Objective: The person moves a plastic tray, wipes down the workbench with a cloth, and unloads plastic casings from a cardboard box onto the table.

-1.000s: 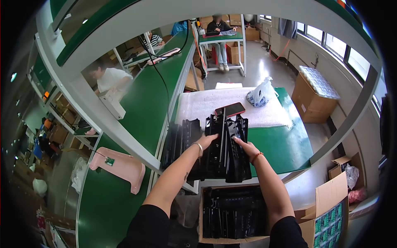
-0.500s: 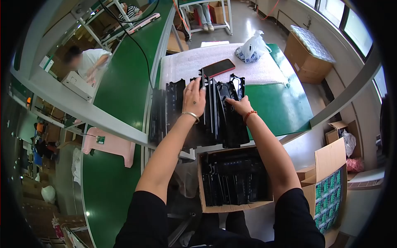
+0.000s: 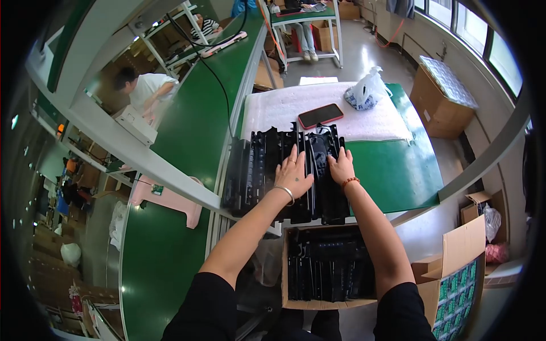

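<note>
A row of long black plastic panels stands packed together on the near part of the green workbench. My left hand lies over the middle of the row, fingers stretched out and thumb spread to the right. At the right end, my right hand grips the edge of a black plastic panel, its thumb on the face and its fingers at the outer side. The undersides of the fingers are hidden. Below the bench edge, a cardboard box holds several more black panels.
Behind the row, a phone and a tied plastic bag lie on white foam sheeting. A grey frame post crosses at left, beside a pink plastic part. A co-worker sits farther left. Green circuit boards fill a carton at lower right.
The rightmost panel has come to stand closer against the row. My left hand has shifted from the panels' upper ends to their middle. The camera view has swung, moving the scene right and down.
</note>
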`<act>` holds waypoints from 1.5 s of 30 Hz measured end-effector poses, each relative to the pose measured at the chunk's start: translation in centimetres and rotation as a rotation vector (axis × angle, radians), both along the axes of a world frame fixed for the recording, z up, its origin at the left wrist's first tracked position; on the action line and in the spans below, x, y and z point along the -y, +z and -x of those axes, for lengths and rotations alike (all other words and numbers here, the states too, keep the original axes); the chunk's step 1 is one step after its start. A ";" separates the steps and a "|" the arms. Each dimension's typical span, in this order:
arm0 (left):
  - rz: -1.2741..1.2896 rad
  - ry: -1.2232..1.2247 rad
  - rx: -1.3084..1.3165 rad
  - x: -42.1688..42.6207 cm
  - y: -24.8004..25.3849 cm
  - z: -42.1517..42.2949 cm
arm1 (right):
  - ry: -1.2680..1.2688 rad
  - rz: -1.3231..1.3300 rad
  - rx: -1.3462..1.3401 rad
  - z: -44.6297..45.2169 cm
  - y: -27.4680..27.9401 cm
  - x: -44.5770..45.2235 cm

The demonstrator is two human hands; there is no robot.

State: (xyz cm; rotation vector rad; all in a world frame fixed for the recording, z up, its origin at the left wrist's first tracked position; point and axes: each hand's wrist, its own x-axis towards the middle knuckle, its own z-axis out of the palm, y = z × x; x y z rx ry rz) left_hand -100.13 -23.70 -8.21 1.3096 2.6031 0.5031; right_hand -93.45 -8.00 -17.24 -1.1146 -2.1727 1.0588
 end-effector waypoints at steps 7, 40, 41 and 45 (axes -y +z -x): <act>-0.494 -0.390 -0.309 1.2 3.6 -6.9 | -0.019 -0.171 -0.042 -1.6 2.2 -1.0; -0.406 -0.427 -0.401 2.5 -2.6 -12.5 | -0.059 -0.113 -0.050 0.9 -0.1 -2.6; -0.430 -0.452 -0.338 2.4 -2.1 -12.9 | -0.014 -0.099 -0.063 1.0 -0.1 -2.6; -0.250 -0.321 -0.462 0.2 -3.6 -11.6 | 0.114 -0.053 -0.044 2.3 1.0 -3.9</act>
